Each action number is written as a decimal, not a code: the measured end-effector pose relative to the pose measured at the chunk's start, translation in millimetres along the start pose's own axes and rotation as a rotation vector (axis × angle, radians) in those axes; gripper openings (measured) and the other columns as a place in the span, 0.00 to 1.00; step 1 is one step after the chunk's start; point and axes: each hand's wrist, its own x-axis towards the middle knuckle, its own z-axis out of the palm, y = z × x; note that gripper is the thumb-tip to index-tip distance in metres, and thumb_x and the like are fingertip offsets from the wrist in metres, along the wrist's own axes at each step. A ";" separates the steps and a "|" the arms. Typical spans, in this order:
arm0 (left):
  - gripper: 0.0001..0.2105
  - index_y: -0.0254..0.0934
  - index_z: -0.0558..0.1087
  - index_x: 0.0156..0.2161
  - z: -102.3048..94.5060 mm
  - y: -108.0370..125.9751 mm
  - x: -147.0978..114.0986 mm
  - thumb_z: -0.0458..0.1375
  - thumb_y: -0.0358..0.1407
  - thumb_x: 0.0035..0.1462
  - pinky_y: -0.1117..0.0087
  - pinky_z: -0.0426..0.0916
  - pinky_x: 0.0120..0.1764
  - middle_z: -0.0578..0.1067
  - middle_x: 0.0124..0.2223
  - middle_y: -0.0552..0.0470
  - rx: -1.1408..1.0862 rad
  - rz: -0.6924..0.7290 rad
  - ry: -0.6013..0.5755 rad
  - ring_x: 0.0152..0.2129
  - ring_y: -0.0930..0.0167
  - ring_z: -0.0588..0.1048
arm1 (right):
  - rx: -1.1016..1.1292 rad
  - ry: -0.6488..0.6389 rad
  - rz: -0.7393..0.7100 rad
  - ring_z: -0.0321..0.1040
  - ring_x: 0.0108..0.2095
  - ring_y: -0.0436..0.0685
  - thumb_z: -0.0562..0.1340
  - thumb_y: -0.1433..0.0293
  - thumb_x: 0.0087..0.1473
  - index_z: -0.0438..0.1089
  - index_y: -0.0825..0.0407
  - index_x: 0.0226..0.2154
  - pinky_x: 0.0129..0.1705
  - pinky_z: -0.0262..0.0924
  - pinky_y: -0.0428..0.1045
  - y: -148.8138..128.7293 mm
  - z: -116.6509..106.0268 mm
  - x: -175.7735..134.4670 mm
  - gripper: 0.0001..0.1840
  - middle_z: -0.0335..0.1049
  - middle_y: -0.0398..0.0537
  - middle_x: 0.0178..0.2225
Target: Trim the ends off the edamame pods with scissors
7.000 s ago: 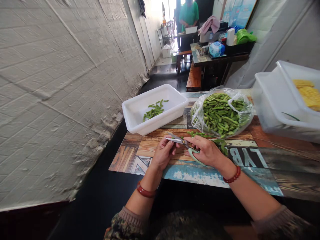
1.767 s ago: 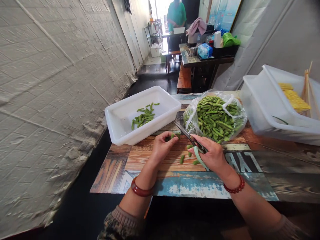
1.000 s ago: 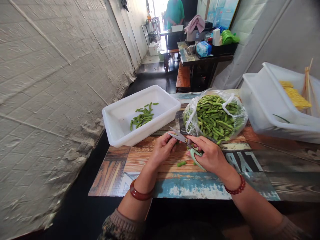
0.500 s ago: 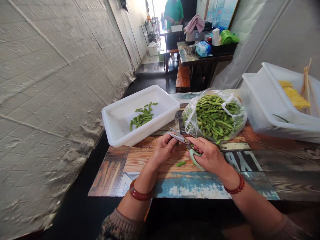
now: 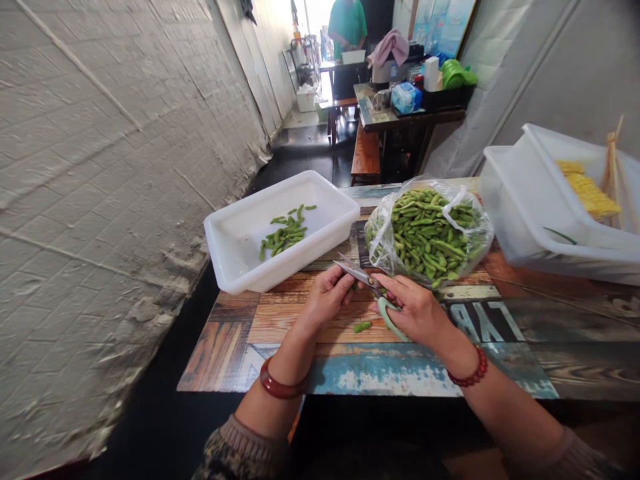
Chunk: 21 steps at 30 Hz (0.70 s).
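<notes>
My right hand [image 5: 419,308] is closed on a pair of scissors [image 5: 389,317] with pale green handles. Their blades point up and left, slightly parted, across the fingertips of my left hand [image 5: 327,298]. That hand is pinched shut on a green edamame pod, mostly hidden by the fingers and blades. A single loose pod [image 5: 362,327] lies on the table between my wrists. Just beyond my right hand, a clear plastic bag [image 5: 381,250] is heaped with edamame pods [image 5: 430,230]. Several pods [image 5: 284,239] rest inside a white plastic tub [image 5: 225,230] at the left.
Nested white tubs [image 5: 510,193] at the right hold yellow corn [image 5: 590,190] and sticks. The table [image 5: 285,323] has a patchwork wood print. A rough wall [image 5: 100,200] runs along the left. Farther back are a bench [image 5: 366,153], another loaded table [image 5: 373,113] and a person in green [image 5: 347,27].
Almost nothing differs. The scissors and both hands stay in nearly the same place, with only a tiny shift of the right hand.
</notes>
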 end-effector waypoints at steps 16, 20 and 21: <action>0.15 0.32 0.74 0.33 -10.7 2.0 5.9 0.71 0.37 0.44 0.84 0.50 0.15 0.70 0.31 0.56 -0.555 -0.111 0.220 0.17 0.84 0.58 | 0.043 0.221 0.036 0.75 0.38 0.59 0.64 0.64 0.56 0.70 0.49 0.53 0.42 0.72 0.53 4.8 2.8 4.7 0.22 0.77 0.50 0.39; 0.14 0.32 0.73 0.34 -12.2 -0.1 6.9 0.71 0.35 0.44 0.85 0.50 0.15 0.70 0.28 0.57 -0.610 -0.130 0.211 0.16 0.85 0.57 | 0.016 0.104 0.012 0.72 0.32 0.56 0.66 0.64 0.54 0.67 0.49 0.56 0.38 0.72 0.51 2.6 1.1 4.1 0.27 0.73 0.48 0.36; 0.14 0.32 0.73 0.34 -12.4 -0.4 6.9 0.71 0.35 0.44 0.85 0.50 0.15 0.69 0.27 0.57 -0.621 -0.137 0.206 0.16 0.85 0.57 | 0.014 0.076 0.013 0.71 0.31 0.55 0.66 0.64 0.54 0.66 0.49 0.56 0.37 0.71 0.50 2.3 1.1 3.6 0.27 0.72 0.47 0.36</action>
